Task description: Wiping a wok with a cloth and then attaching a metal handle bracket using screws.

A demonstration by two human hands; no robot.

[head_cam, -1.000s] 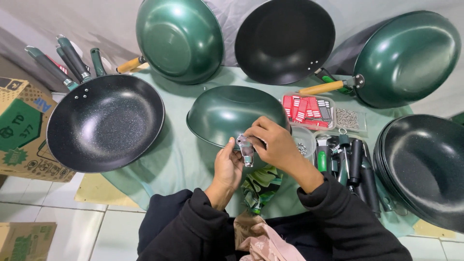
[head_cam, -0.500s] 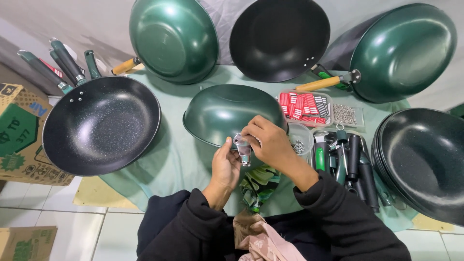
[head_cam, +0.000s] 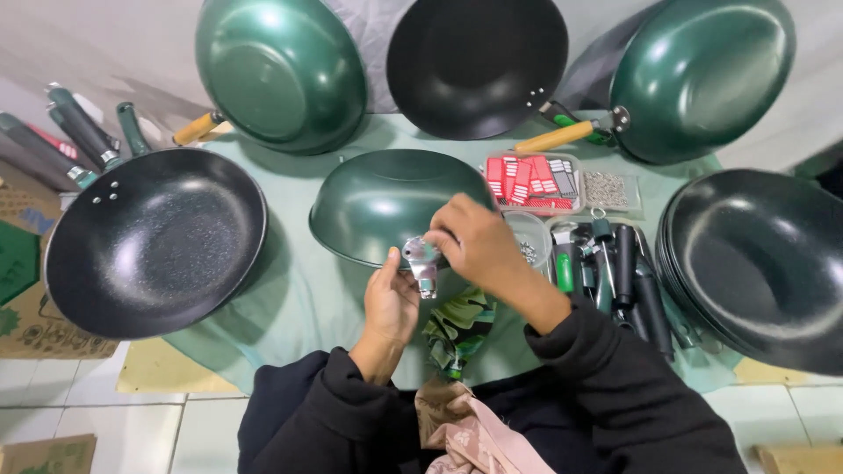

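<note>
Upturned green pan (head_cam: 386,204) sits at the middle of the tabletop (head_cam: 290,298); all else is placed from it. Both hands meet at its near rim: left hand (head_cam: 391,303) pinches a small metal bracket (head_cam: 423,261) from below, right hand (head_cam: 470,241) closes over it from above, fingers curled, pressing it to the rim. Since a second ago the hands and bracket have hardly shifted against the pan; only the view has moved slightly, so the fitting looks in progress, bracket not yet fixed by my reading. Left of the pan, a black pan (head_cam: 154,241) lies open side up. Right of it, a tray of red packets (head_cam: 534,180), loose dark handles (head_cam: 628,272), and stacked black pans (head_cam: 755,263). Behind it, more pans lean upright.
</note>
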